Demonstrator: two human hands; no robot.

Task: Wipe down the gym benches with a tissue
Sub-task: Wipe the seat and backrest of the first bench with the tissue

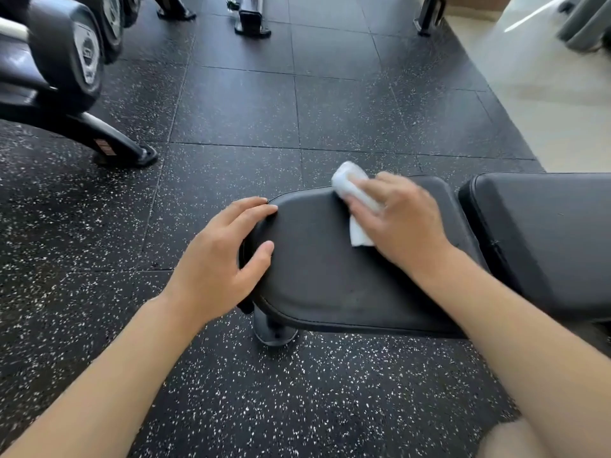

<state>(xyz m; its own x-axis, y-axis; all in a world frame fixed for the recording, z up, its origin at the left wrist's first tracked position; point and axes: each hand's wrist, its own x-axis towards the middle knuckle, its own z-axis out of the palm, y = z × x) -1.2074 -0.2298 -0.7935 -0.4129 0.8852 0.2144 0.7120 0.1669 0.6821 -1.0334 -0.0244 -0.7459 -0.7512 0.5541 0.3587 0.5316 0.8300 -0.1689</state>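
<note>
White tissue (355, 206) blurred, partly under R hand (401, 219); prob. pressing seat pad (317, 272).

Black rubber floor tiles (238, 104), white-flecked. Left of them, dark machine base (109, 143) with weight plates (84, 57). Beyond, black equipment foot (251, 23). To their right, pale glossy flooring (545, 94), daylight-reflecting.

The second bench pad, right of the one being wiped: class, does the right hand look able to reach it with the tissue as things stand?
Probably yes. The right hand presses the tissue on the seat pad, and the second pad lies just beside it across a narrow gap, with nothing on it.
</note>
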